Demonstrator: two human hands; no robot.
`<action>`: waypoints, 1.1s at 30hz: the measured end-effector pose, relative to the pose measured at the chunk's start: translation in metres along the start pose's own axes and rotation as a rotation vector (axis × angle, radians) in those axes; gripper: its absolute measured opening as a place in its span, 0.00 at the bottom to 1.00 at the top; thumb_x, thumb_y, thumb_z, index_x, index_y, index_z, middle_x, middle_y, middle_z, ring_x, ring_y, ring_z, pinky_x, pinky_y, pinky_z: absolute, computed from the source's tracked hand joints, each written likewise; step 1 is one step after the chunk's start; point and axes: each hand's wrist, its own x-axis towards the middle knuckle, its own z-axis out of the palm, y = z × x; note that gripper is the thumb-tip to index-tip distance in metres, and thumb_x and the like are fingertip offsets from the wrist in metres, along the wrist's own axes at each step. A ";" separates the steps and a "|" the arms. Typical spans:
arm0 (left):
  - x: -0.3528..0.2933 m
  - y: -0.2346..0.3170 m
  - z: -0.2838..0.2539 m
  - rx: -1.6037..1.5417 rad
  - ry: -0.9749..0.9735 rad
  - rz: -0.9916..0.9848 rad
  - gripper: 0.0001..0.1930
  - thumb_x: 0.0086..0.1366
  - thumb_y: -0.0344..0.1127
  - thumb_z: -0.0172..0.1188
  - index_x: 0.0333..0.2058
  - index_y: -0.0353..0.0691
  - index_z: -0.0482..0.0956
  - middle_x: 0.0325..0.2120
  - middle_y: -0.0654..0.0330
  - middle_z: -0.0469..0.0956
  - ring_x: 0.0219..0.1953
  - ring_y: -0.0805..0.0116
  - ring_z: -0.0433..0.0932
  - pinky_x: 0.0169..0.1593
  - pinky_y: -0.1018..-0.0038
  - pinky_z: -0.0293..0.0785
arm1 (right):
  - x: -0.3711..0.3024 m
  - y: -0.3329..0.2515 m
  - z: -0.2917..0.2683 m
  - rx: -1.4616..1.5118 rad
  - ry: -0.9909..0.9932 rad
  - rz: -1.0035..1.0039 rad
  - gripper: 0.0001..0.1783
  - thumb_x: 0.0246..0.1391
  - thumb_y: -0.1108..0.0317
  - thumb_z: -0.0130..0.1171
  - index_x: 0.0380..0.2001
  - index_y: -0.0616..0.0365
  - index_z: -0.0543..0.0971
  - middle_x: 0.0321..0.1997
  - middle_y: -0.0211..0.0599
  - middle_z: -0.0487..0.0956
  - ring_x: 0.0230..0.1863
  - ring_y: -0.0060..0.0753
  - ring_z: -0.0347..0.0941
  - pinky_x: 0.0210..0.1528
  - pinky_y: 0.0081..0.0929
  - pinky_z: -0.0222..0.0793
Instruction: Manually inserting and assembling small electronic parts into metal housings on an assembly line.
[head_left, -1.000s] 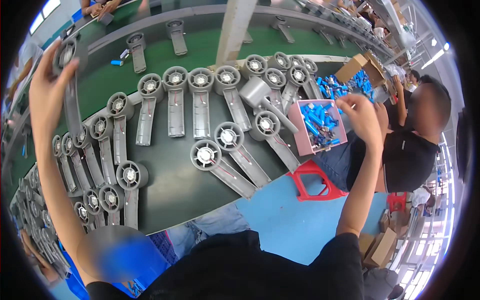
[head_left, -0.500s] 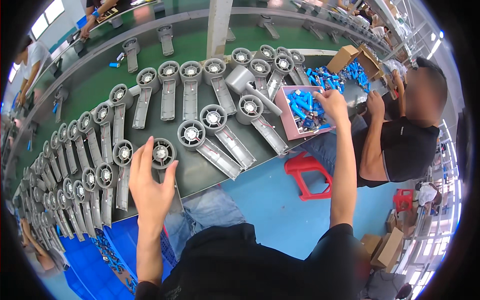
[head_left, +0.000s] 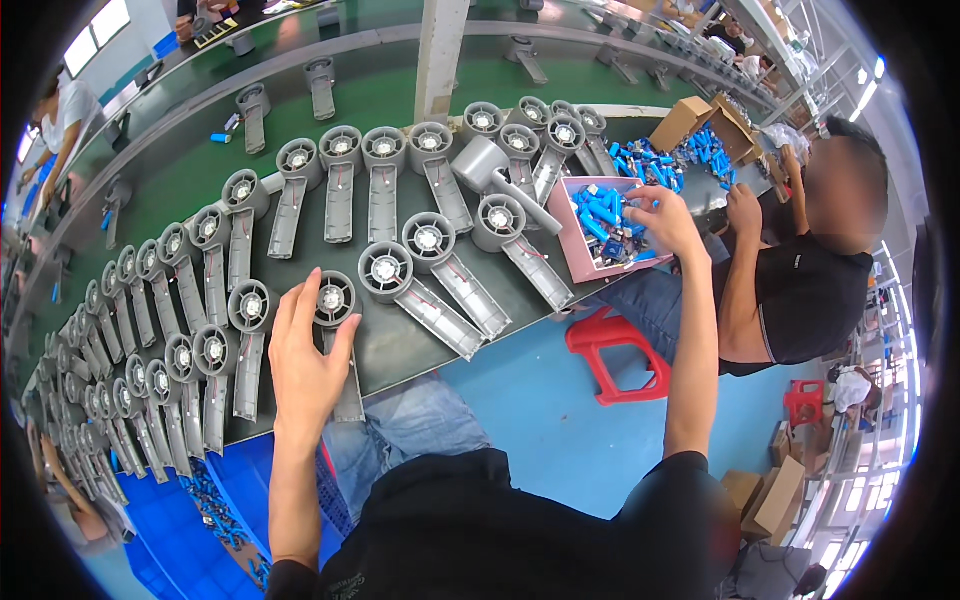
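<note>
My left hand (head_left: 308, 375) is open, its fingers and thumb spread around the near side of a grey handheld-fan housing (head_left: 335, 298). Its handle half slopes down under the thumb toward the table edge; whether the fingers touch the ring cannot be told. To the right, my right hand (head_left: 672, 228) reaches into a pink box (head_left: 582, 262) with its fingers bent together at the contents. Blue cylindrical batteries (head_left: 603, 212) with small circuit boards fill that box. What the right fingertips pinch is too small to make out.
Rows of similar open fan housings (head_left: 340, 185) cover the dark green table, with a closed grey one (head_left: 482, 165) among them. More blue batteries (head_left: 650, 165) lie piled beyond the box, near cardboard cartons (head_left: 685, 122). A co-worker (head_left: 815, 260) sits at right; a red stool (head_left: 620, 360) stands below.
My right hand has shifted slightly lower over the box, its fingers curling more among the contents. My left hand stays spread by the fan housing, moved slightly right.
</note>
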 end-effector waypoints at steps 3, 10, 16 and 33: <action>0.001 0.000 -0.002 0.009 -0.010 0.021 0.30 0.56 0.30 0.67 0.58 0.35 0.72 0.51 0.49 0.74 0.51 0.55 0.76 0.55 0.66 0.71 | -0.002 0.008 0.006 -0.042 0.029 -0.049 0.14 0.51 0.63 0.67 0.38 0.60 0.84 0.36 0.44 0.81 0.41 0.42 0.78 0.46 0.34 0.71; 0.002 0.000 -0.006 -0.012 -0.042 0.025 0.30 0.57 0.32 0.68 0.58 0.34 0.71 0.51 0.47 0.74 0.51 0.49 0.75 0.55 0.63 0.72 | -0.008 -0.009 -0.017 0.346 0.410 0.095 0.14 0.59 0.62 0.63 0.42 0.61 0.82 0.33 0.29 0.80 0.33 0.18 0.73 0.36 0.20 0.68; 0.004 0.018 -0.014 -0.053 0.192 0.142 0.15 0.59 0.26 0.64 0.46 0.33 0.81 0.45 0.50 0.79 0.47 0.56 0.79 0.52 0.68 0.72 | -0.037 -0.125 -0.019 0.586 0.538 -0.011 0.12 0.61 0.66 0.61 0.42 0.64 0.82 0.31 0.28 0.79 0.32 0.16 0.73 0.34 0.16 0.68; -0.031 -0.010 -0.052 -0.904 0.138 -0.065 0.16 0.70 0.24 0.51 0.55 0.29 0.74 0.45 0.51 0.79 0.38 0.73 0.79 0.46 0.76 0.75 | -0.109 -0.314 0.106 1.255 -0.482 -0.262 0.11 0.55 0.82 0.57 0.42 0.66 0.82 0.39 0.43 0.83 0.39 0.27 0.81 0.36 0.19 0.76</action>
